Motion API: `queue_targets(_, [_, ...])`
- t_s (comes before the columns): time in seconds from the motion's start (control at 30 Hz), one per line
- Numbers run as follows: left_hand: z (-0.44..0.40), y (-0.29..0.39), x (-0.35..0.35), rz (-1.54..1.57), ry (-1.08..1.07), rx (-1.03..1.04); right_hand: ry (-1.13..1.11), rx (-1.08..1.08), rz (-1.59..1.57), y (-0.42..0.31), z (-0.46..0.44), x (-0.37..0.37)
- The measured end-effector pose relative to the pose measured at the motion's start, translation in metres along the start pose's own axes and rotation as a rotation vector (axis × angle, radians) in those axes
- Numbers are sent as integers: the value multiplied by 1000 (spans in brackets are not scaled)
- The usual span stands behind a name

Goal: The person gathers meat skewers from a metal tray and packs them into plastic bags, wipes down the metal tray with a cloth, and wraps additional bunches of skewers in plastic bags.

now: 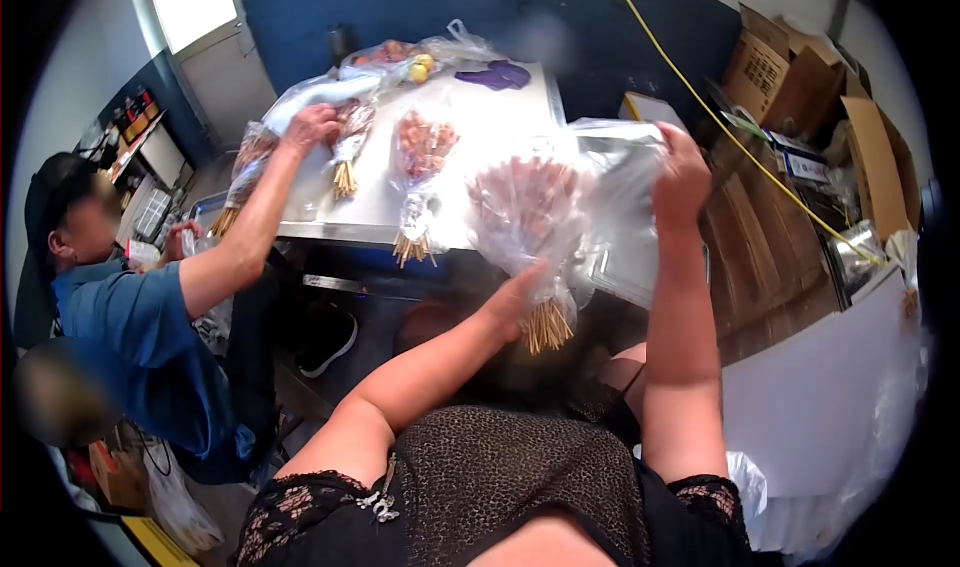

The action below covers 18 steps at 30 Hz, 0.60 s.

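My left hand (515,302) is closed around the gathered neck of a clear plastic bag of meat skewers (528,202), just above the bundled stick ends (547,327). The meat fills the bag's upper part, and the sticks point down toward me. To the right, my right hand (682,182) grips the top edge of clear plastic (625,207); whether this is a separate bag or part of the same one, I cannot tell. Another bagged bundle of skewers (425,147) lies on the white table (375,212), left of my bundle.
At left, a co-worker in a blue shirt (150,307) reaches a hand (312,127) to a bagged skewer bundle (352,137). A purple cloth-like item (495,75) lies at the table's back. Cardboard boxes (780,72) stand at right, and a yellow cord (700,87) hangs across.
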<state>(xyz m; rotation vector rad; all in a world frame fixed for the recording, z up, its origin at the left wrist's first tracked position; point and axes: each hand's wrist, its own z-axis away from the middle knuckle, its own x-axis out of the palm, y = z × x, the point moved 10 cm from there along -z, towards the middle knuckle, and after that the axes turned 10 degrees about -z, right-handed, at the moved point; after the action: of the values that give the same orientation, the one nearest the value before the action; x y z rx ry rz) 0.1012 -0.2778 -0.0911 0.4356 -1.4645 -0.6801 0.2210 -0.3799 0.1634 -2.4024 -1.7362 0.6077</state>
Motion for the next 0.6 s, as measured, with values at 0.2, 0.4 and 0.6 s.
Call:
queue_targets(0.2, [9, 21, 18, 148, -203, 149, -642, 632, -45, 14, 146, 9])
queue_targets(0.4, [14, -3, 2, -14, -123, 14, -1153, 526, 7, 10, 208, 13])
queue_targets(0.6, [16, -10, -9, -23, -83, -53, -838, 898, -1134, -55, 178, -1])
